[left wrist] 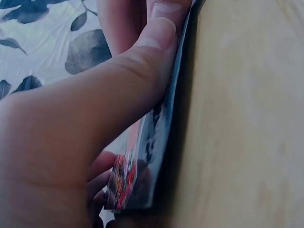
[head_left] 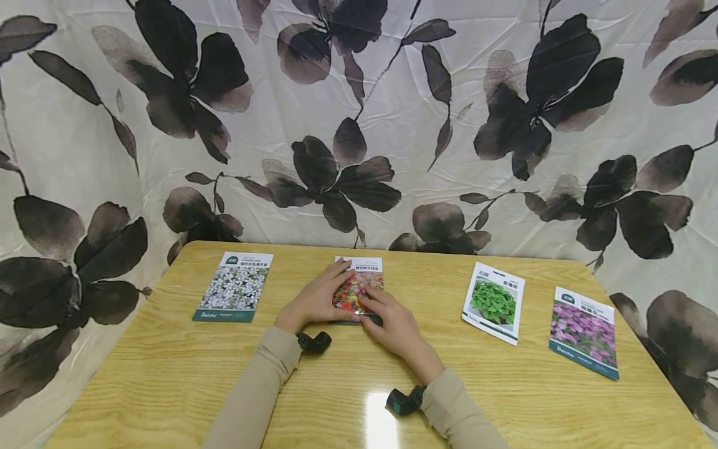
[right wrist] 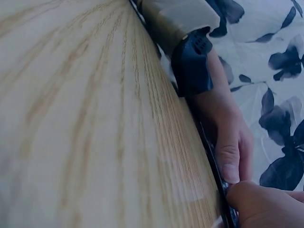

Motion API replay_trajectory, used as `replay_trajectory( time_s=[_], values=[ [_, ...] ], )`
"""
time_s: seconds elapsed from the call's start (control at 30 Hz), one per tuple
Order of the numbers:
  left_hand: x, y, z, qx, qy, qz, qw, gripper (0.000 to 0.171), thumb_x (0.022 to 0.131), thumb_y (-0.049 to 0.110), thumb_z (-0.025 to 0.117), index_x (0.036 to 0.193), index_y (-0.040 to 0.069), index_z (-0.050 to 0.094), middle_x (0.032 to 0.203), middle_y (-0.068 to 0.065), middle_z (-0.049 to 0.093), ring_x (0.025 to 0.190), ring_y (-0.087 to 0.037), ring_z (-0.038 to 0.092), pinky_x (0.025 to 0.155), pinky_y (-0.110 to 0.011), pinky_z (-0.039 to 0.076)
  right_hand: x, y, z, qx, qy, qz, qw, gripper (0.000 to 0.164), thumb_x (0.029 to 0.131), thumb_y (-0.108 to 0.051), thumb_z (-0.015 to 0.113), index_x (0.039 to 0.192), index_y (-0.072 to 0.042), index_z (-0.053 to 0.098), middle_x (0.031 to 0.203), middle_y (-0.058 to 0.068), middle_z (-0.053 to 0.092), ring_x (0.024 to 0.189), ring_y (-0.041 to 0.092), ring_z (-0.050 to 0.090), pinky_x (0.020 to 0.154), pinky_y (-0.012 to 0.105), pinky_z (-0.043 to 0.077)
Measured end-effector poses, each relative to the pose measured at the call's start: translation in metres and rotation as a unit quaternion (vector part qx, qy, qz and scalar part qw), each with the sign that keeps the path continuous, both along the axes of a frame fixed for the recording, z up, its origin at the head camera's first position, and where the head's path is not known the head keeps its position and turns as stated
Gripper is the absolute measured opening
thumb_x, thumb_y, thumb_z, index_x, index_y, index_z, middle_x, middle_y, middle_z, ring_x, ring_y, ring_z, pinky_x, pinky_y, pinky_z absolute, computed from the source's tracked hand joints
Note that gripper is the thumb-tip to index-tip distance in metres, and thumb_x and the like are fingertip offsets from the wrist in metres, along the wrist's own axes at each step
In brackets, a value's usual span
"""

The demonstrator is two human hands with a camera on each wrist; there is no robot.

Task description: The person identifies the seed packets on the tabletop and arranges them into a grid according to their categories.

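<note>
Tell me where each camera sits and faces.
Head: on the head, facing forward-down at table and central packet; left hand, right hand show.
Left wrist: worn there, looking along the packet's edge; left thumb close.
Right wrist: worn there, looking across the table; right thumb and left hand show.
Both wrist views share floral cloth.

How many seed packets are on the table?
4: white-flower packet, left; mixed-flower packet, centre, partly covered; green-leaf packet, right of centre; pink-flower packet, far right.
</note>
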State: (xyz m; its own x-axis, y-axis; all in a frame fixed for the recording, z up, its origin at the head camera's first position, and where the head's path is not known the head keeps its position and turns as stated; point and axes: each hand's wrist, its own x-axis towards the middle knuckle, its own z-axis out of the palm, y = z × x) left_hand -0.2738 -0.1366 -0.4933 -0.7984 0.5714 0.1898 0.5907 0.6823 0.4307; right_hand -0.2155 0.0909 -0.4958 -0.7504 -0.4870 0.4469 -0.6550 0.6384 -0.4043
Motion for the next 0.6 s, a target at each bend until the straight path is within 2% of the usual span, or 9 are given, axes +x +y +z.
replay_trajectory(
  time_s=[0.27,0.6],
  values=[
    [0.0002,0.0001,-0.0021,-0.009,0.002,0.005,0.9999,0.116,0.072,0.080,0.065,0.154,0.004,0.035,0.163,-0.012,0.022,0.150,-0.034,0.012,0.120,-0.050,0.014,0.0026,0.0007,0.0007,-0.011,-0.004,0.010,1.000,0.039,0.092,-0.021,0.072,0.128,-0.006,0.068,0.142,0.016,0.055,0.132,0.034,0.050,0.102,0.050,0.047],
    [0.0004,0.0002,-0.0021,-0.011,0.011,0.004,0.9999,0.115,0.072,0.079,0.066,0.152,0.003,0.038,0.162,-0.012,0.025,0.150,-0.033,0.014,0.121,-0.048,0.014,0.0034,0.0008,0.0003,-0.015,-0.008,0.012,1.000,0.038,0.091,-0.018,0.072,0.127,-0.006,0.069,0.141,0.014,0.056,0.131,0.034,0.050,0.100,0.050,0.048]
  ],
)
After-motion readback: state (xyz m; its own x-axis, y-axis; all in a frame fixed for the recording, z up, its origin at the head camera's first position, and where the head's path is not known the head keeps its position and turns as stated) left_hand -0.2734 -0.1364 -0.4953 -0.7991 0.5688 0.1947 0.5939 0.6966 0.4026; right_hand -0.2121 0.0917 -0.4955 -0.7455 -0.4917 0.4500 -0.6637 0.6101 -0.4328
